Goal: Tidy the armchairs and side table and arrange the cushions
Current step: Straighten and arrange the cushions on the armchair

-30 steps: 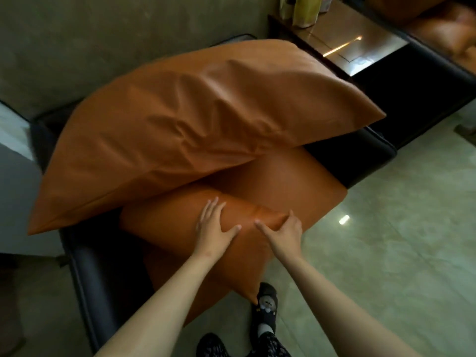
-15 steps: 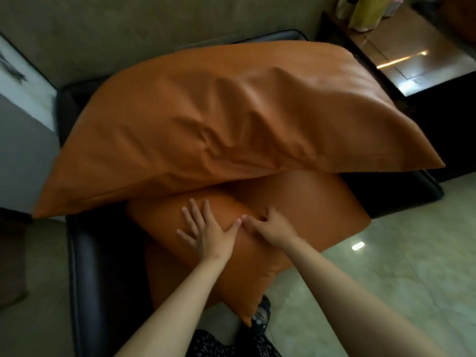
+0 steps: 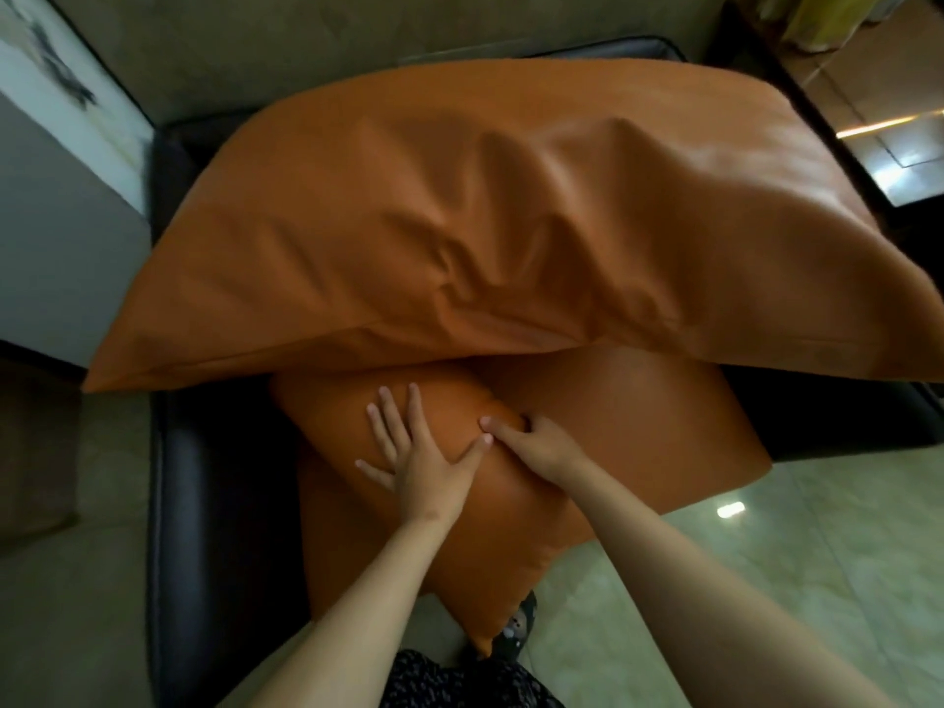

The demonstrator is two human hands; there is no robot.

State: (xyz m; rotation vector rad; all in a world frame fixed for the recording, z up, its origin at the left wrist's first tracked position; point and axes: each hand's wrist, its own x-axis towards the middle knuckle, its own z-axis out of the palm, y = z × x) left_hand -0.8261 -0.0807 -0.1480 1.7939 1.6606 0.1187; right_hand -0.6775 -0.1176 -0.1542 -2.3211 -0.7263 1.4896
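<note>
A big orange back cushion [image 3: 459, 222] leans over a dark armchair [image 3: 214, 493] and overhangs both of its sides. Beneath it lies an orange seat cushion [image 3: 638, 426], skewed so that one corner sticks out past the chair's front. My left hand [image 3: 424, 452] presses flat on the seat cushion with fingers spread. My right hand [image 3: 536, 447] lies beside it, thumb out along the cushion, its fingers sunk into a fold where I cannot see them. The thumbs nearly touch.
A dark side table [image 3: 899, 161] with a shiny top stands at the right, with a yellow-green thing [image 3: 817, 17] at its back. A framed picture [image 3: 61, 89] leans at the left. Glossy tiled floor [image 3: 817, 580] lies in front.
Both hands have slid further up the seat cushion towards the chair back, and the view has shifted left and closer. The left hand's fingers are spread wider.
</note>
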